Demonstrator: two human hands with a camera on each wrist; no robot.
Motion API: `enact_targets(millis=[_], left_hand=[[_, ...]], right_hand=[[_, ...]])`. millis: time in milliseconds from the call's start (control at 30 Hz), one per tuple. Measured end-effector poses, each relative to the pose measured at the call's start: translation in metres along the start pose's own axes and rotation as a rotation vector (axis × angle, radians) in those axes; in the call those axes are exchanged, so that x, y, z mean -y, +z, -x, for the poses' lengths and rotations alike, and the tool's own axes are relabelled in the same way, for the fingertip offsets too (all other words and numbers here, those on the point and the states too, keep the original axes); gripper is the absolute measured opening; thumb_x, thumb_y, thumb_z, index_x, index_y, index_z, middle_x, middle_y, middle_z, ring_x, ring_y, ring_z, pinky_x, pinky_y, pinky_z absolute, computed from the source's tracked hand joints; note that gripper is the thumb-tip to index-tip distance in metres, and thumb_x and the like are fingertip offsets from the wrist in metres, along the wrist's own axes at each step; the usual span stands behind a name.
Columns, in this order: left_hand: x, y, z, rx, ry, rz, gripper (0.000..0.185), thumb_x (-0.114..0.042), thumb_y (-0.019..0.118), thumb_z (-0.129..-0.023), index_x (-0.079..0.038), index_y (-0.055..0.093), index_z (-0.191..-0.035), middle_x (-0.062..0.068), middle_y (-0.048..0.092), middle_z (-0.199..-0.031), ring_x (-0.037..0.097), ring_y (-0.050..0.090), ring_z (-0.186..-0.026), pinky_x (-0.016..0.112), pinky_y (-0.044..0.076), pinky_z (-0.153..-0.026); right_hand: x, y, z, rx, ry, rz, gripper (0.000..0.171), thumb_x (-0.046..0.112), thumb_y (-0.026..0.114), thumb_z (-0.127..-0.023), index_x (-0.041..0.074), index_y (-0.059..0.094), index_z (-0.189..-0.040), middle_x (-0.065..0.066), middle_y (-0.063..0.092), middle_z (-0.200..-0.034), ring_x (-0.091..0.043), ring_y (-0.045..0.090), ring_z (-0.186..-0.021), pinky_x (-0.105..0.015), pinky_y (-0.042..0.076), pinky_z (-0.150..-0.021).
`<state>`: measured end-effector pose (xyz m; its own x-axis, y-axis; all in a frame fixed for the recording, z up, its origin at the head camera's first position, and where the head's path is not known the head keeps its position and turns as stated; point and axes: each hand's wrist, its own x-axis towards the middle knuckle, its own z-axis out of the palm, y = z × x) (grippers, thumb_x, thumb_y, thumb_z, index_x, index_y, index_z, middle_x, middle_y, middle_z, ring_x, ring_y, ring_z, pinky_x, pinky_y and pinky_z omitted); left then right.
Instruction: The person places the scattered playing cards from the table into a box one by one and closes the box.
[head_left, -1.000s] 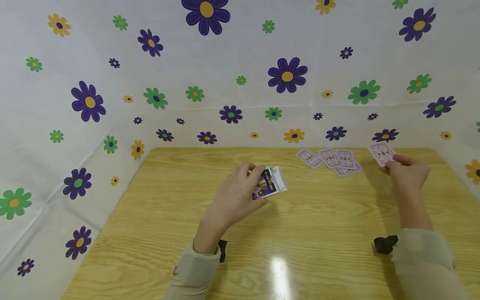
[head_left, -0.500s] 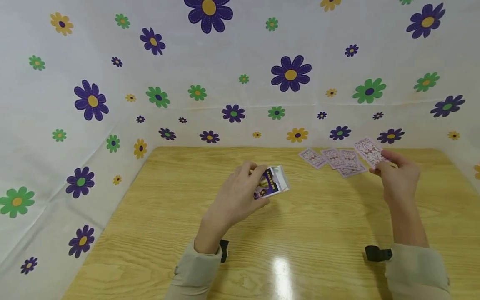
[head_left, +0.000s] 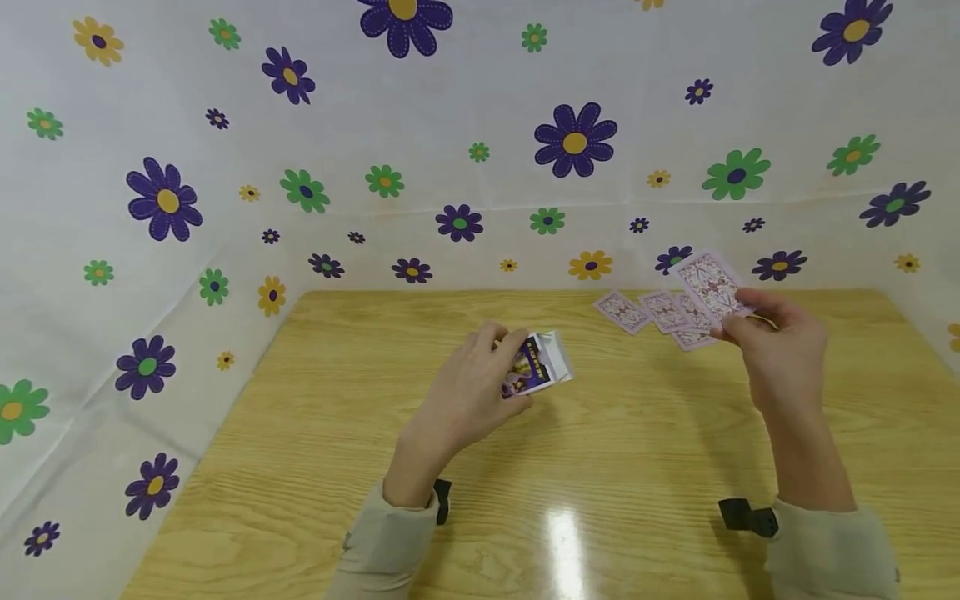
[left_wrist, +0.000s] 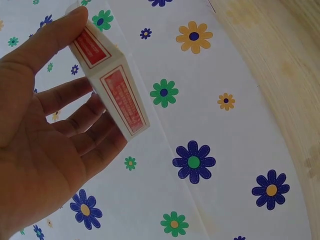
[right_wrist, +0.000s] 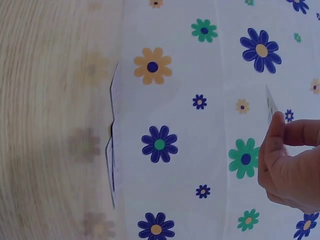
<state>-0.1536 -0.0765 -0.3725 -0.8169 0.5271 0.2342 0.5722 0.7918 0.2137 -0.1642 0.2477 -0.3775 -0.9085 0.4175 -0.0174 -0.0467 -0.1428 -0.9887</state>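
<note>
The flowered sheet (head_left: 480,125) rises as a backdrop beyond both hands and down the left side. The wooden worktop (head_left: 600,467) stretches beneath the hands. The left hand (head_left: 468,396) is raised over the middle of the worktop, its thumb and curled fingers gripping a card box (head_left: 536,367) whose open flap points away from the palm; the left wrist view shows the box's red-printed side (left_wrist: 120,95) between thumb and fingers. The right hand (head_left: 780,350) is lifted to the right of the box and pinches a single card (head_left: 708,283) back-up between thumb and fingers. Just beyond and left of that hand, a small row of face-down cards (head_left: 652,312) lies overlapped on the worktop.
</note>
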Motion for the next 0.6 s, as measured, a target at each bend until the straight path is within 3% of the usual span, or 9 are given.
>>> enact_targets(millis=[267, 433, 600], left_hand=[[0.001, -0.001, -0.001, -0.009, 0.023, 0.011, 0.076, -0.031, 0.083, -0.081, -0.006, 0.047, -0.142, 0.016, 0.051, -0.129, 0.025, 0.057, -0.105, 0.036, 0.052, -0.089], [-0.001, -0.001, -0.001, -0.015, 0.034, 0.006, 0.075, -0.032, 0.083, -0.081, -0.006, 0.047, -0.142, 0.016, 0.052, -0.129, 0.025, 0.056, -0.104, 0.036, 0.052, -0.088], [-0.002, 0.0, -0.001, -0.012, 0.04, 0.007, 0.074, -0.033, 0.083, -0.082, -0.007, 0.048, -0.142, 0.015, 0.052, -0.128, 0.024, 0.056, -0.106, 0.035, 0.051, -0.089]], right_hand=[[0.008, 0.015, 0.023, 0.083, -0.177, 0.361, 0.044, -0.01, 0.051, -0.091, -0.003, 0.057, -0.134, -0.005, 0.048, -0.129, -0.014, 0.054, -0.087, -0.013, 0.047, -0.06], [0.013, 0.021, 0.037, 0.149, -0.308, 0.403, 0.041, -0.01, 0.048, -0.093, -0.002, 0.06, -0.131, -0.005, 0.054, -0.127, -0.015, 0.054, -0.086, -0.013, 0.047, -0.063], [0.016, 0.025, 0.046, 0.204, -0.371, 0.422, 0.037, -0.01, 0.049, -0.093, -0.004, 0.062, -0.127, -0.002, 0.057, -0.119, -0.015, 0.053, -0.085, -0.013, 0.047, -0.064]])
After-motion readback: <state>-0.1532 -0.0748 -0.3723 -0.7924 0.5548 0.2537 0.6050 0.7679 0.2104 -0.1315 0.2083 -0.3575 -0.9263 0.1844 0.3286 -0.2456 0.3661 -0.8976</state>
